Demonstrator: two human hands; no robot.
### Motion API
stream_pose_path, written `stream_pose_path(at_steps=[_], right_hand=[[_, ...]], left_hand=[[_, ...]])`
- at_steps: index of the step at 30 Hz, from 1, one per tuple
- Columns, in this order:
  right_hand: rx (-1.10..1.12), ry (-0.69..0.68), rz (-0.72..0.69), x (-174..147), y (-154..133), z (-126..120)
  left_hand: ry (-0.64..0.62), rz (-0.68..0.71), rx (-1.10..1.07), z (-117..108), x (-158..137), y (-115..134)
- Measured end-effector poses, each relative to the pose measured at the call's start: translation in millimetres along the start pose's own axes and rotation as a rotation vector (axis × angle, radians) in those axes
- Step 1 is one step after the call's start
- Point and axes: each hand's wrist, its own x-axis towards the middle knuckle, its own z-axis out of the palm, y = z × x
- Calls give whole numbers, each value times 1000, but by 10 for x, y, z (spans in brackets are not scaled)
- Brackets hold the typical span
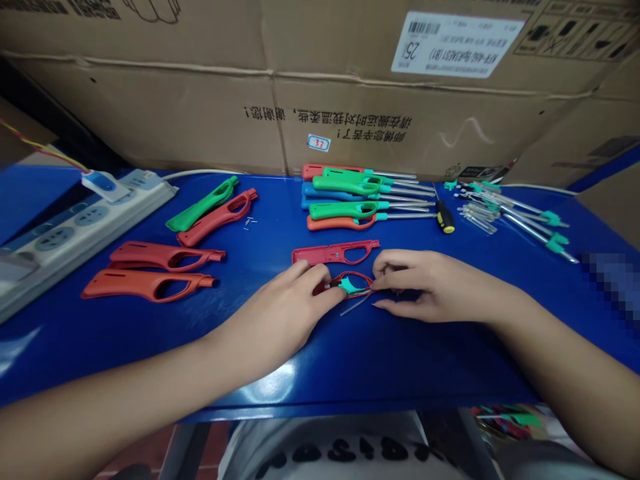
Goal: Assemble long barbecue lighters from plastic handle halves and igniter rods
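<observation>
Under my left hand (287, 303) lies a red half shell of a long-necked lighter; its curled fingers and thumb grip the body end. A teal trigger (349, 286) and some small dark and pale parts sit inside this shell. My right hand (433, 283) has its fingers bent at the shell's front end, by the trigger loop; what its fingertips pinch is hidden. A thin clear tube (354, 307) sticks out below the shell, between both hands. Just behind lies another red half shell (320, 255), its hollow side up.
Red, orange and green lighter shells (150, 285) lie at left near a power strip (95, 223). Assembled lighters (343, 211) are stacked at the back, beside a screwdriver (444, 219). Metal lighter tubes (533, 230) lie at right. A cardboard box (200, 127) walls off the back.
</observation>
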Motion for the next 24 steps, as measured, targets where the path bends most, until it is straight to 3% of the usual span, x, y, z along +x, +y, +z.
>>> stream_pose_path(at_steps=[9,13,20,24], right_hand=[[-26,-44,-14,12,-62,-7],[24,-2,-15,6,-52,-7],[11,-9,-3,4,-51,-12],[-53,35,9,14,-55,39]], left_hand=[[-12,-2,40,-24,1,21],[6,7,64,-23,-1,15],[155,83,100,21,-21,-39],[196,43,73,32,3,-28]])
